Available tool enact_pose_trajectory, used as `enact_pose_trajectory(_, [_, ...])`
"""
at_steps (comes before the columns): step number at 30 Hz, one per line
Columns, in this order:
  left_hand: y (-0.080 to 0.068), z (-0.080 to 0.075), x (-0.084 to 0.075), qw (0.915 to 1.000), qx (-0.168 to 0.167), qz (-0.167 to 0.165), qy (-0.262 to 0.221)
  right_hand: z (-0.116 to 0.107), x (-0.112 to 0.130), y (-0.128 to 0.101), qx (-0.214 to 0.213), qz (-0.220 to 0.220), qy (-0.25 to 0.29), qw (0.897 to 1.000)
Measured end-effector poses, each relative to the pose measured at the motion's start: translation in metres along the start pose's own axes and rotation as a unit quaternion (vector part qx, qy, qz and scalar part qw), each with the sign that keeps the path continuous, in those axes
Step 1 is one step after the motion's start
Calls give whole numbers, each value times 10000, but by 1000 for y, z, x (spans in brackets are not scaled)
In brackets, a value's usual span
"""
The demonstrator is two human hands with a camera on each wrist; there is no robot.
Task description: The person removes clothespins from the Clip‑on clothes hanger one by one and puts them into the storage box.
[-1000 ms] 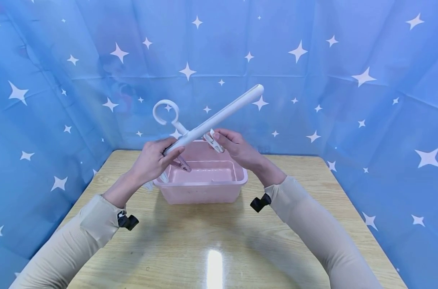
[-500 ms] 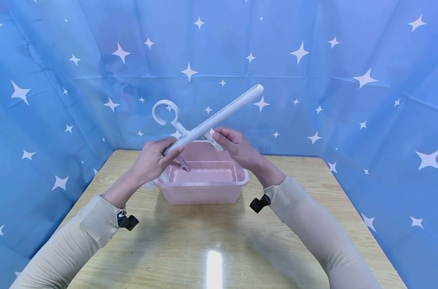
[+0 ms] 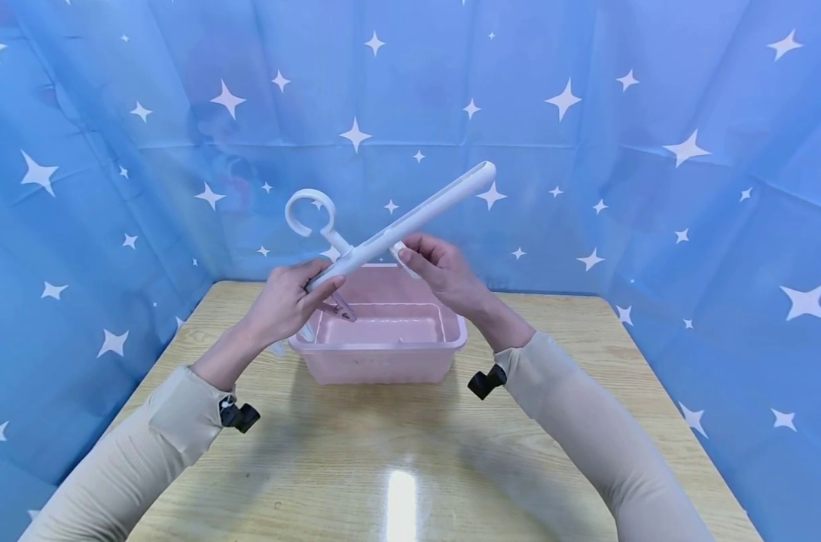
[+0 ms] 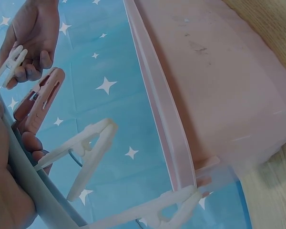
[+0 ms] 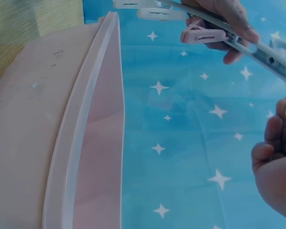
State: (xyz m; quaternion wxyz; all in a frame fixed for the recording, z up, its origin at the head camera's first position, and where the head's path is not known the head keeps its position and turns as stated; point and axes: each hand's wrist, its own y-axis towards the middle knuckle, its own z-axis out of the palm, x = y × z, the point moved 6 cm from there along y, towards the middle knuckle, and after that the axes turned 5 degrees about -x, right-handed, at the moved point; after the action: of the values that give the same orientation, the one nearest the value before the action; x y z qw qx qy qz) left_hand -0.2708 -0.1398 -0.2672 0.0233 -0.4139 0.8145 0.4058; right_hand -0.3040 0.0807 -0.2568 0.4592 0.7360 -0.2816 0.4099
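My left hand (image 3: pixel 290 295) grips the white hanger (image 3: pixel 397 224), held tilted above the pink bin (image 3: pixel 383 354) on the worktop (image 3: pixel 410 452). My right hand (image 3: pixel 441 269) pinches a white clip (image 4: pixel 8 64) just under the hanger's bar.

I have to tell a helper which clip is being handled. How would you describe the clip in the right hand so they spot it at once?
Start at the pink bin on the wooden table. Above it the left hand holds a white hanger bar slantwise. The right hand pinches a white clip against the bar's middle; the pink clip hangs by the left hand.
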Motion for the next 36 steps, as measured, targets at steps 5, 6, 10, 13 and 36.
enact_pose_trajectory(5, [0, -1, 1, 10000, -32, 9, -14, -1, 1, 1, -184, -149, -198, 9995])
enact_pose_trajectory(6, [0, -1, 1, 10000, -42, 9, -13, -1, 2, 2, -213, -184, -247, 9993])
enact_pose_trajectory(10, [0, -3, 1, 10000, -77, 11, -12, -2, 4, 3, -317, -272, -508, 9978])
enact_pose_trajectory(13, [1, -3, 2, 9999, -105, 24, -2, -2, 5, 4, -416, -295, -757, 9958])
enact_pose_trajectory(36, [-4, -5, 6, 9996, -80, -268, 22, -3, 18, 6, -1272, -1031, -2206, 9615])
